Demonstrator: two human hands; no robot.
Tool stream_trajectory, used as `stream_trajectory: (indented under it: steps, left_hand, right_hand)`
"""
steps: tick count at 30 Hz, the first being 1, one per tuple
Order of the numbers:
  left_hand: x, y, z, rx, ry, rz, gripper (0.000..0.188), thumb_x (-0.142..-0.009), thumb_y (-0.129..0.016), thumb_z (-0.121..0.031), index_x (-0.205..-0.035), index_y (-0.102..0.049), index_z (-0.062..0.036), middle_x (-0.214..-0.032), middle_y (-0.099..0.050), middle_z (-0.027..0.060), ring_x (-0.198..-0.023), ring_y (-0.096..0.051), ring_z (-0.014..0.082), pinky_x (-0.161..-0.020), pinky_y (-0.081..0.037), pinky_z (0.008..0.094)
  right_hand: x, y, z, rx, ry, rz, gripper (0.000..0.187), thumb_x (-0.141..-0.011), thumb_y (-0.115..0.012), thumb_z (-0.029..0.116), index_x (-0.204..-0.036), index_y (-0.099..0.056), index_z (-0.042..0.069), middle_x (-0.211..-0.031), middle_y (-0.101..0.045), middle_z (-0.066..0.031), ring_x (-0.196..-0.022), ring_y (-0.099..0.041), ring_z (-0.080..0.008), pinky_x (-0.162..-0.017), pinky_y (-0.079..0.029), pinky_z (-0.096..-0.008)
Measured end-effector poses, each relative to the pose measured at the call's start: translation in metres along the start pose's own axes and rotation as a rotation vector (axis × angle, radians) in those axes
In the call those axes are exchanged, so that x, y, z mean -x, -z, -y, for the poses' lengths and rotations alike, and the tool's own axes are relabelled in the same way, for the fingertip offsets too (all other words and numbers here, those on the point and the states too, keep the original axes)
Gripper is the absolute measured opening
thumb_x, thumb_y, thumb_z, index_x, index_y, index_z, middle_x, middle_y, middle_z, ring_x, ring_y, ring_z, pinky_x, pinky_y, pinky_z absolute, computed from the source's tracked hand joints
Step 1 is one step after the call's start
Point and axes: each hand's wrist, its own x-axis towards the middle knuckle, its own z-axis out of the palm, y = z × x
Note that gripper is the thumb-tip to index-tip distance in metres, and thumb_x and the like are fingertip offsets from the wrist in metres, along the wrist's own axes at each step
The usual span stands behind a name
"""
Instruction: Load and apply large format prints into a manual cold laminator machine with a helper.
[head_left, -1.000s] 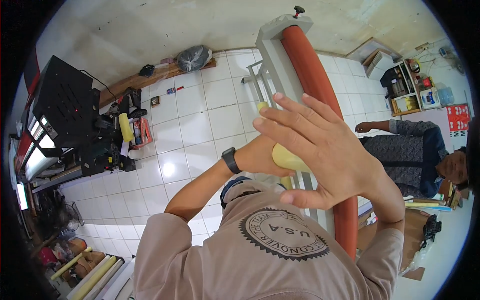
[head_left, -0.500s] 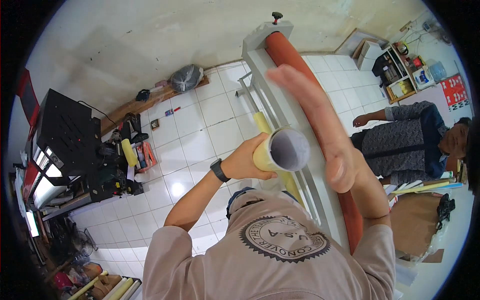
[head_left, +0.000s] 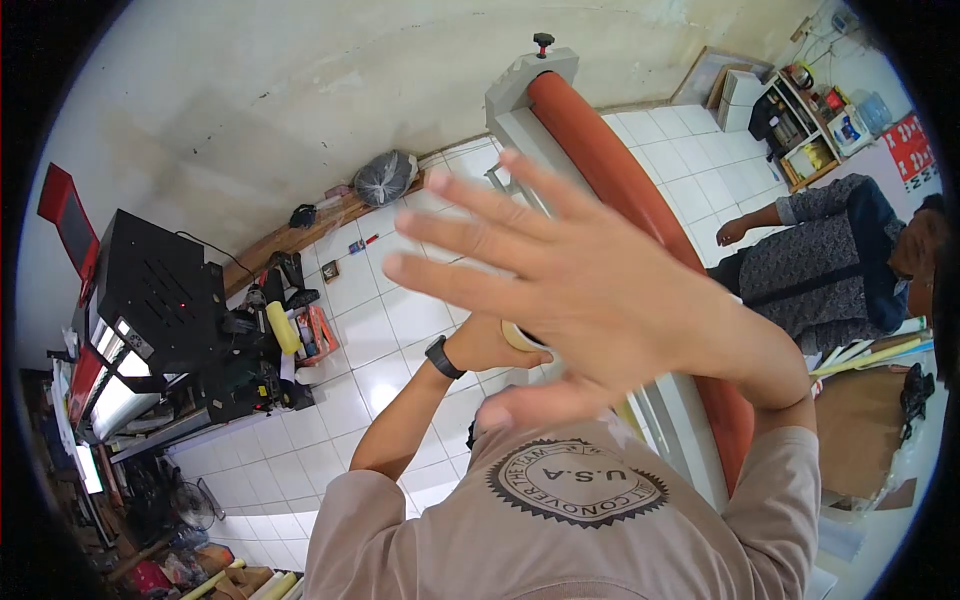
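We clasp a yellow tube (head_left: 515, 338) in our left hand (head_left: 484, 346).
Our right hand (head_left: 590, 295) spreads wide, partly hiding it; our right forearm (head_left: 745, 350) masks some of the orange-red roller (head_left: 625, 170).

I count one left hand (head_left: 484, 345) and one right hand (head_left: 590, 285) of mine, one held yellow tube (head_left: 521, 341), one wristwatch (head_left: 442, 358), one orange-red roller (head_left: 625, 170), one black knob (head_left: 543, 40) far off, one co-worker (head_left: 808, 275) right.

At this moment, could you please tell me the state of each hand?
Left hand: closed on a pale yellow tube, mostly hidden from view.
Right hand: open, fingers spread, nothing visibly held.
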Motion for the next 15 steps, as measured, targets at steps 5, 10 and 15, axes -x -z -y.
stream_trajectory:
  steps: [5,10,15]
  left_hand:
    - [-0.002,0.002,-0.002,-0.004,0.006,0.005,0.081,-0.081,-0.074,-0.043,-0.145,-0.039,-0.0082,-0.149,-0.039,0.013,-0.141,-0.029,0.0309,-0.115,-0.026,0.0481]
    - [-0.004,0.008,-0.002,0.007,0.045,0.014,0.079,-0.08,-0.075,-0.043,-0.142,-0.041,-0.0081,-0.144,-0.044,0.0122,-0.136,-0.036,0.0297,-0.113,-0.029,0.0464]
    - [0.01,0.014,0.002,-0.022,0.045,0.017,0.078,-0.079,-0.076,-0.043,-0.14,-0.044,-0.008,-0.139,-0.05,0.0113,-0.131,-0.044,0.0285,-0.111,-0.033,0.0446]
  right_hand:
    - [0.016,-0.042,-0.004,-0.099,-0.056,0.086,0.078,-0.087,-0.053,0.063,-0.138,-0.05,0.004,-0.143,-0.048,-0.0186,-0.139,-0.038,-0.0382,-0.111,-0.029,-0.0592]
    - [0.011,-0.032,0.003,-0.098,-0.064,0.096,0.075,-0.087,-0.055,0.061,-0.135,-0.053,0.003,-0.142,-0.049,-0.019,-0.138,-0.039,-0.038,-0.112,-0.03,-0.0576]
    - [0.015,-0.057,-0.004,-0.386,-0.108,-0.285,0.083,-0.087,-0.05,0.066,-0.142,-0.044,0.004,-0.144,-0.047,-0.0175,-0.137,-0.041,-0.0352,-0.11,-0.033,-0.0511]
